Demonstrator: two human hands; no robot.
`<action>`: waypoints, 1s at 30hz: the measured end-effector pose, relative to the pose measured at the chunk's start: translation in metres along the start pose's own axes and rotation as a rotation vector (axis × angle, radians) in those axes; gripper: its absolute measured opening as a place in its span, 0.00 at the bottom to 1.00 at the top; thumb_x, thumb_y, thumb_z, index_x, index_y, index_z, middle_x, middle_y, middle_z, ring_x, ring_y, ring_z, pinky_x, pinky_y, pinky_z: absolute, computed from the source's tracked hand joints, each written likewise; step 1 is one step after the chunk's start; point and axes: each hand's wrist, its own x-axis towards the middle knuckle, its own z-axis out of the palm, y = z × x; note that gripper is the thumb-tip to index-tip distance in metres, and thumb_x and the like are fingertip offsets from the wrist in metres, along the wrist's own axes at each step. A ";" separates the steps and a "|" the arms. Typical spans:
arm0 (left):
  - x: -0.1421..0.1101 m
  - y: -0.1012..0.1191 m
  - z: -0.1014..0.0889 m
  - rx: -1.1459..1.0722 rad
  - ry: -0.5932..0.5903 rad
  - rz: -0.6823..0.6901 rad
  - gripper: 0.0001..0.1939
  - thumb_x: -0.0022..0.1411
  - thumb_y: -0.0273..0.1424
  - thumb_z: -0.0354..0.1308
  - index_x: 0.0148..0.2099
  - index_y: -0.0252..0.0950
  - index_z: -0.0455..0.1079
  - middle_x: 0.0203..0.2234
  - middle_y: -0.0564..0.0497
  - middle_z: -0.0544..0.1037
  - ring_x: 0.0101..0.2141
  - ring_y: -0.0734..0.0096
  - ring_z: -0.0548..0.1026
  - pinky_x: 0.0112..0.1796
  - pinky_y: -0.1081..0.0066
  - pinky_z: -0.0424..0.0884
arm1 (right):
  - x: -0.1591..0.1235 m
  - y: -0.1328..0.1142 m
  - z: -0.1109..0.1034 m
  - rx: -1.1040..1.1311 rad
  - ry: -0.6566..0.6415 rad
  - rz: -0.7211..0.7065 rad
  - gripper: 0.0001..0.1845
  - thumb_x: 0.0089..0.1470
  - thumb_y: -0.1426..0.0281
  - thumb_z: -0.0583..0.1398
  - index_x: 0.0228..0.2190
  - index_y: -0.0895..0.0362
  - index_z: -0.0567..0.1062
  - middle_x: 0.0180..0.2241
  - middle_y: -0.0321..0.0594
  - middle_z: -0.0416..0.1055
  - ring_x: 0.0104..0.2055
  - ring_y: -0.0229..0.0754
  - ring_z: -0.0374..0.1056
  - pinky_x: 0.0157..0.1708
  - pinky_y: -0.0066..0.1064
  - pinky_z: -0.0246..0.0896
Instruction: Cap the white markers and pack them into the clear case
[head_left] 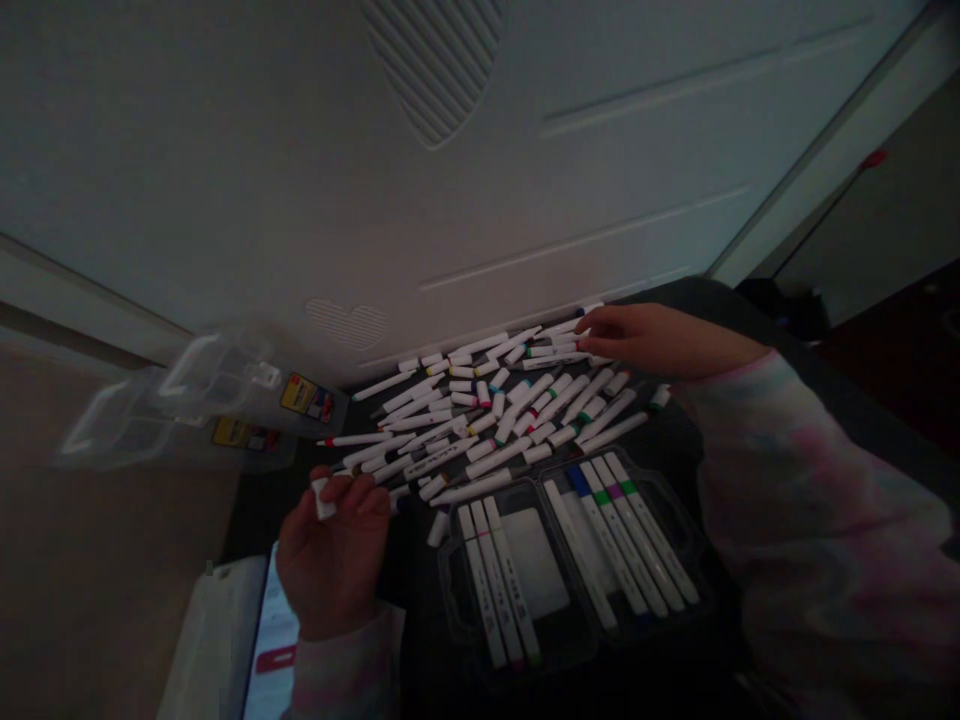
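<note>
1. A small white cap is held up in the left hand, pinched between thumb and bent fingers; palm turned upward, near the table's left edge.
2. The right hand is stretched to the far right part of the table; fingertips curled down over markers there. Whether one is gripped cannot be told.
3. Markers, white, are spread in a loose heap from the far edge to mid-table. Many short caps are mixed in, banded in red, green, blue, yellow and other colours.
4. An open case is set nearer the wearer, below the heap. Three markers are laid side by side in its left half, next to a white sheet; five in its right half, four of them with blue, green or purple bands.
5. One loose cap is noted just beside the case's far left corner.
6. Two clear boxes with yellow-and-black labels are seen at the far left corner.
7. A lit screen is partly covered by the left forearm.
8. The far edge is backed by a pale panel with raised hearts.
</note>
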 end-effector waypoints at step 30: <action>0.000 -0.001 0.001 -0.015 -0.007 -0.016 0.11 0.47 0.25 0.57 0.34 0.36 0.60 0.19 0.59 0.69 0.22 0.80 0.66 0.25 0.77 0.62 | 0.002 0.001 0.003 -0.005 0.006 0.000 0.20 0.51 0.59 0.50 0.40 0.56 0.71 0.30 0.39 0.73 0.26 0.37 0.66 0.26 0.27 0.57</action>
